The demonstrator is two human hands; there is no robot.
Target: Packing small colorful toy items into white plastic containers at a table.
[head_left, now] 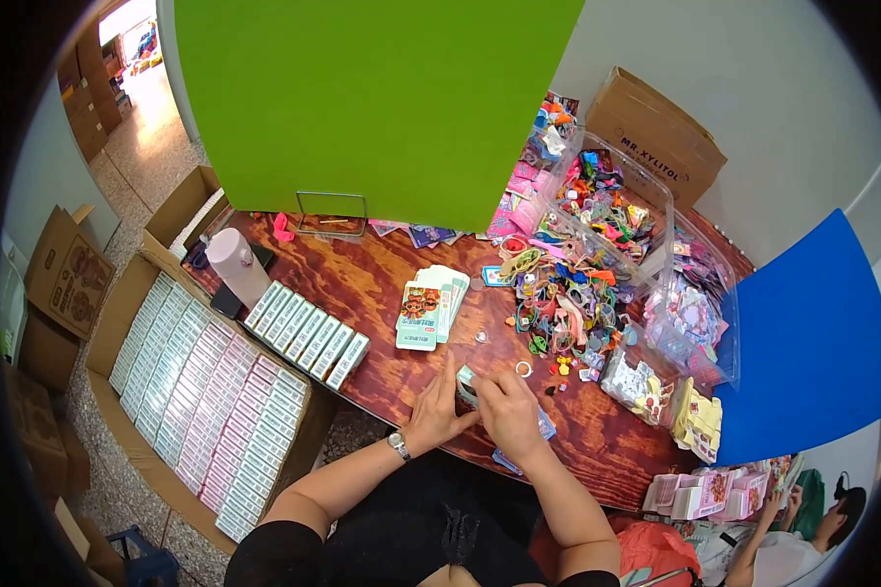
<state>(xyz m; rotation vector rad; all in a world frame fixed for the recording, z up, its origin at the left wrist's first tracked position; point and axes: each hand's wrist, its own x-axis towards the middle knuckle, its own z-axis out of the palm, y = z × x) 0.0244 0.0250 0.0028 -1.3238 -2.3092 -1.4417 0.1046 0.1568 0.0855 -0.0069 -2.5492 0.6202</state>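
Observation:
A small mint-green carton [466, 383] is between my hands at the table's near edge. My left hand [433, 411] is closed on its left side, the index finger pointing up along it. The bent fingers of my right hand [507, 406] grip its top and right side, hiding most of it. Beyond them lies a loose stack of flat mint-green cartons [421, 318] with a cartoon print. Blue-and-purple printed packets [546, 426] lie partly under my right forearm. A small ring-shaped item [524, 369] rests just beyond my right hand.
Finished-looking mint boxes [303, 333] stand in a row at left, near a pink tumbler [235, 264]. An open cardboard box [127, 430] holds many small boxes. Colourful trinkets [568, 303] heap at right beside clear bins [671, 235]. Another person [803, 548] sits at far lower right.

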